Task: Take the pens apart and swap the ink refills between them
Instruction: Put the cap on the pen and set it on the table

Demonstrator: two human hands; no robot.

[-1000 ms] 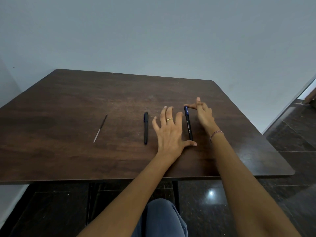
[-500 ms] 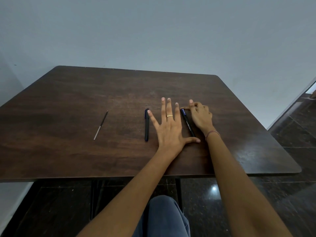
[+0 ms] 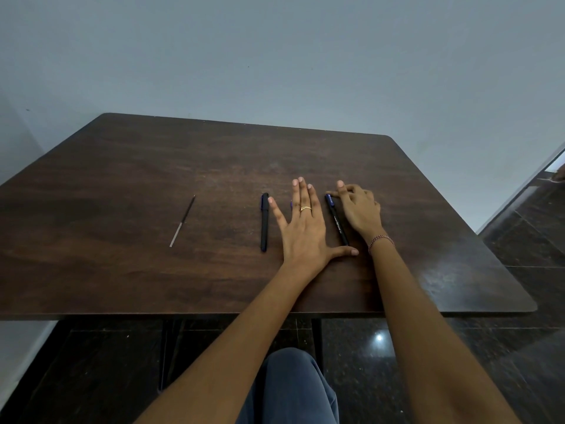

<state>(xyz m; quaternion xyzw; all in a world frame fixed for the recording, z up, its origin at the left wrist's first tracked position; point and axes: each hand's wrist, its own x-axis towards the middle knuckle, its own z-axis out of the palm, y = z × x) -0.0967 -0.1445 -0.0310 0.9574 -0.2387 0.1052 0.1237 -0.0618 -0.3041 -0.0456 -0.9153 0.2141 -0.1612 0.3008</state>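
Two dark pens lie lengthwise on the brown table (image 3: 128, 166). The black pen (image 3: 264, 223) rests just left of my left hand (image 3: 302, 232), which lies flat on the table with its fingers spread. A small blue bit (image 3: 291, 204) peeks out beside its fingers; I cannot tell what it is. The blue-capped pen (image 3: 338, 224) lies between my two hands. My right hand (image 3: 362, 209) is curled beside it, fingertips pinching its far blue end. A thin loose ink refill (image 3: 182, 221) lies apart at the left.
The table's front edge (image 3: 214, 315) is near my body and my knee (image 3: 290, 387) shows below it. A grey wall stands behind the table, and a dark tiled floor (image 3: 526, 240) drops away to the right.
My right hand has lowered onto the table and turned the blue-capped pen slightly, its far end now leaning left. My left hand has flattened with fingers spread wider.
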